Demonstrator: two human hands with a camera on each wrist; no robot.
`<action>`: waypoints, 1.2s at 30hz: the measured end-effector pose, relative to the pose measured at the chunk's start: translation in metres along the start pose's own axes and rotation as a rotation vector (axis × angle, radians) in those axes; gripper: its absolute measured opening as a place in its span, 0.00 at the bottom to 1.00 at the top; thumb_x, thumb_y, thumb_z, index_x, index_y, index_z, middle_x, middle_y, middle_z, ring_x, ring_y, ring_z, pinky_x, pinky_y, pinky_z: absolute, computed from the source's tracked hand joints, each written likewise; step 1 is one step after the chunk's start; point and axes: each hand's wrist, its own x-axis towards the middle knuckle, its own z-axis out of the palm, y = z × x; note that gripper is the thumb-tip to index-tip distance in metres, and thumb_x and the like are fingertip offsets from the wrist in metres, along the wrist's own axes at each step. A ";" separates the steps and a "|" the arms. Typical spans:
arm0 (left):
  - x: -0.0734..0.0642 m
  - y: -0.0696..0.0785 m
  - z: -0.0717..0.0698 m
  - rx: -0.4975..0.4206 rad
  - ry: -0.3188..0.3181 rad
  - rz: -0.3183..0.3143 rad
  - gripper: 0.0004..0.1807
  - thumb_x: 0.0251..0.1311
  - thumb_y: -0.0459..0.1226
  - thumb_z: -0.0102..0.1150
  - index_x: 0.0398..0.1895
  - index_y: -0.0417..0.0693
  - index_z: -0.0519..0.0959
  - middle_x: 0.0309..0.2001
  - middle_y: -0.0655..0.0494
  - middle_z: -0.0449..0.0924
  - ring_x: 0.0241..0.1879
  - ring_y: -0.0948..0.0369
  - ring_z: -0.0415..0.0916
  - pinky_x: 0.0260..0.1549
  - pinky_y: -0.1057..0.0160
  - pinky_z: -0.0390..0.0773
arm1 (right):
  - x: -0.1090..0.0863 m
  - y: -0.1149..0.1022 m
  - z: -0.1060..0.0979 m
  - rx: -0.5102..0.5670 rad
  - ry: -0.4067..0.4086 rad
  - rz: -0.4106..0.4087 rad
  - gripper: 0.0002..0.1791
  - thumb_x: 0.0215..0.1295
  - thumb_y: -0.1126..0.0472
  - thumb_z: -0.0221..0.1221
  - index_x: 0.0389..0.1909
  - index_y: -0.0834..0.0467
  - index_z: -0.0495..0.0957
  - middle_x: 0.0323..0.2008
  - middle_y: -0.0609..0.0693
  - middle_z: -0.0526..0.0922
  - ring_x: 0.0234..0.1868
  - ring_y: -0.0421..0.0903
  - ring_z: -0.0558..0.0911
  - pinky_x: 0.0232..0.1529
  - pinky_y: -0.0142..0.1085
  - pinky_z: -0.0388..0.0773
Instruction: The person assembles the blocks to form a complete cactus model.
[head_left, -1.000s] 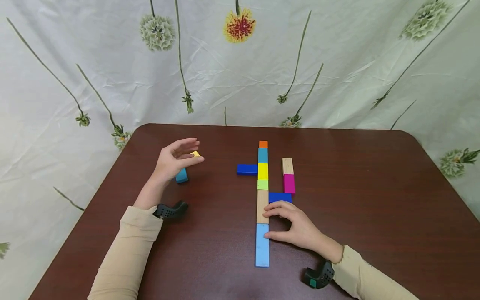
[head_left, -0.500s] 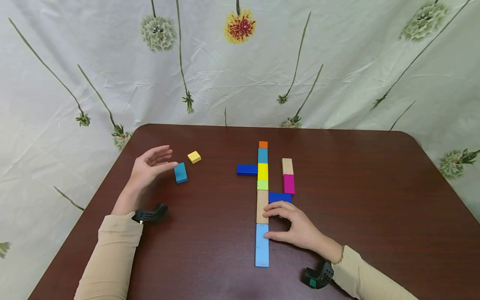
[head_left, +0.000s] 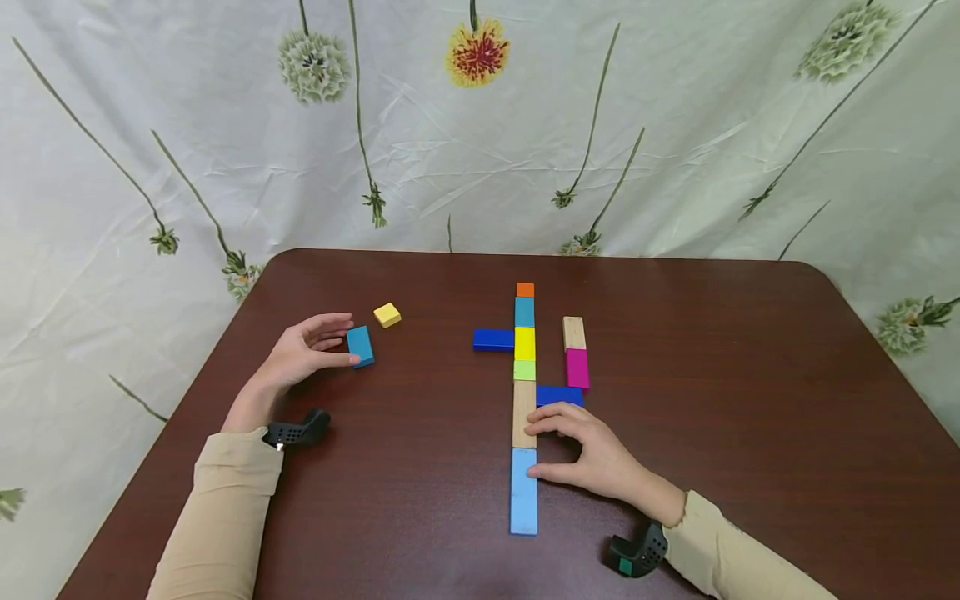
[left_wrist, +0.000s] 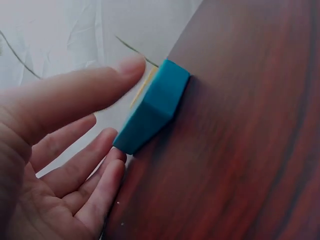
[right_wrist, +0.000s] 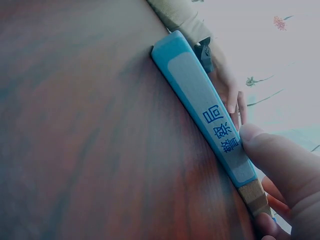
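Left hand [head_left: 303,354] now touches teal block [head_left: 360,345].

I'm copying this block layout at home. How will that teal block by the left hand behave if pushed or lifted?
The teal block looks like painted wood, so probably stiff and light. Its flat faces and low build suggest it will slide on the smooth table rather than roll or tip. The painted sides may be slightly slippery where the left hand touches them with thumb and fingers.
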 end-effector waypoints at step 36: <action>0.021 0.054 0.025 -0.078 0.041 -0.004 0.38 0.47 0.37 0.72 0.64 0.43 0.69 0.64 0.47 0.65 0.57 0.50 0.70 0.45 0.67 0.75 | 0.000 -0.003 -0.001 -0.002 -0.011 0.005 0.22 0.50 0.45 0.69 0.46 0.46 0.80 0.51 0.37 0.75 0.54 0.40 0.72 0.52 0.38 0.71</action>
